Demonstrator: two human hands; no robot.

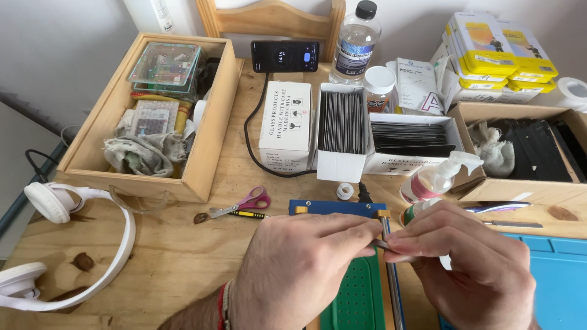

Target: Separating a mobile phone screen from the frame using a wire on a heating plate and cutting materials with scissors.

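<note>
My left hand [299, 269] and my right hand [471, 263] meet at the fingertips over a blue device with a green perforated pad [358, 293]. Between the pinched fingers of both hands I hold a small thin grey metal piece [380, 244]; its shape is mostly hidden. A metal rail [392, 287] runs down the device's right side under my fingers. A red and pale cord bracelet sits on my left wrist. A white pump bottle with pink liquid [435, 177] stands just beyond my right hand.
Wooden crate [208, 134] with rags and plastic cases at left. White headphones [67, 244] at the left edge. Pink-handled scissors [244, 205], white boxes of dark sheets [342, 128], a phone [285, 56], a clear bottle [356, 43], yellow packs [498, 46], a blue mat [559, 281].
</note>
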